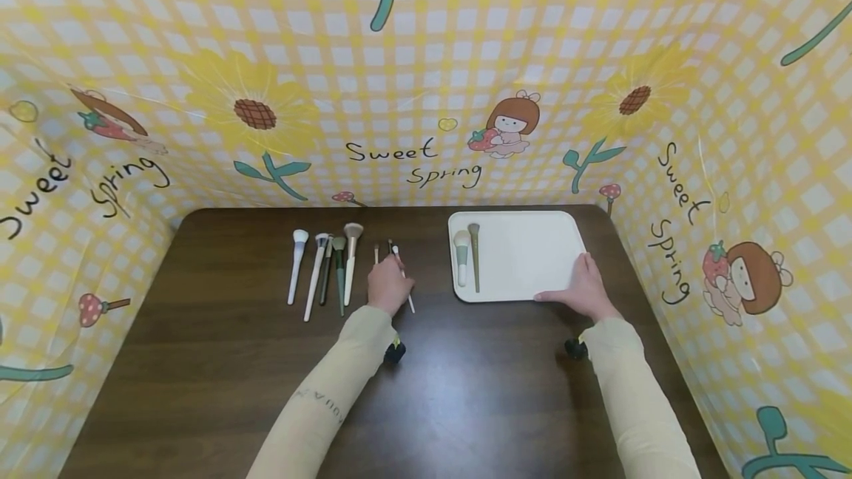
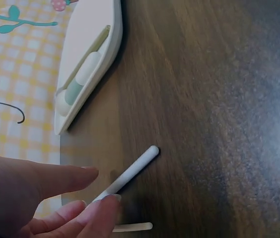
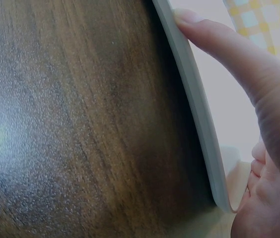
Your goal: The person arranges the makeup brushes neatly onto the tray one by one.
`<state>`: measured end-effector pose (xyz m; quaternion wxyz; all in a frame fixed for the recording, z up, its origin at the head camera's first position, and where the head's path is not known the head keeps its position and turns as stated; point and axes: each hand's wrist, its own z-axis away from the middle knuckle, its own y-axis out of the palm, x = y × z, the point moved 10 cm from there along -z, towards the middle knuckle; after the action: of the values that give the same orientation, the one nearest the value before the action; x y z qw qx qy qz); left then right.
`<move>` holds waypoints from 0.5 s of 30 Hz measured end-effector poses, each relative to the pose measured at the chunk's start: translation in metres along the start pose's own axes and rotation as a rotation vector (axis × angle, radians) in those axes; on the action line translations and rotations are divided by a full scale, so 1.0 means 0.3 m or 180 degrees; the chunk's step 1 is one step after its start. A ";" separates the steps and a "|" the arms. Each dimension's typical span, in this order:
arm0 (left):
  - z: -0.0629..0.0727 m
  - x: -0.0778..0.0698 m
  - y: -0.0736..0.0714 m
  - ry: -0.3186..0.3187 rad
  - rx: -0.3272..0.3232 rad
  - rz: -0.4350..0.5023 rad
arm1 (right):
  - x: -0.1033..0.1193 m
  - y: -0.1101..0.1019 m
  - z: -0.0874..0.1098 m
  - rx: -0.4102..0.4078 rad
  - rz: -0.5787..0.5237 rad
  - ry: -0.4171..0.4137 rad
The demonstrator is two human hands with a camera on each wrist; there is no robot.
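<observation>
My left hand (image 1: 389, 285) is over the small brushes left of the tray. In the left wrist view, its thumb stands apart from its fingers, with the fingertips right at the white handle of a slim makeup brush (image 2: 136, 169). A second pale handle (image 2: 135, 227) lies below those fingers. My right hand (image 1: 589, 290) holds the near right corner of a white tray (image 1: 519, 296), thumb on the near rim and fingers at the right side. Inside the tray's left end lie a thick makeup brush with a green-and-white handle (image 1: 462, 265) and a slim olive brush (image 1: 475, 261).
Several makeup brushes lie in a row left of my left hand, among them a white brush (image 1: 296, 272), a dark green one (image 1: 340, 279) and a fluffy brown-headed one (image 1: 350, 265). Checked cloth (image 1: 413, 94) walls in the dark wooden table (image 1: 452, 405) at back and sides.
</observation>
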<state>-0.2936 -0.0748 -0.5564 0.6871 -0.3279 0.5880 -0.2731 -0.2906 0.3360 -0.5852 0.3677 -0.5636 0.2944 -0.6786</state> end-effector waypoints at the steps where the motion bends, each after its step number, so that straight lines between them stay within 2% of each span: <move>1: 0.000 0.002 0.004 -0.0033 0.0017 -0.0041 | 0.000 0.000 0.001 0.0002 0.0002 0.0000; 6: 0.004 0.001 0.022 -0.0183 0.0117 -0.0188 | -0.003 0.001 0.005 0.0006 0.0003 0.0012; 15: -0.002 -0.030 0.039 -0.0156 0.0120 -0.0238 | -0.005 0.000 -0.003 -0.0004 -0.0010 -0.0002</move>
<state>-0.2959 -0.0607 -0.5599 0.6967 -0.3432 0.5531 -0.3015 -0.2914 0.3372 -0.5862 0.3664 -0.5645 0.2939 -0.6788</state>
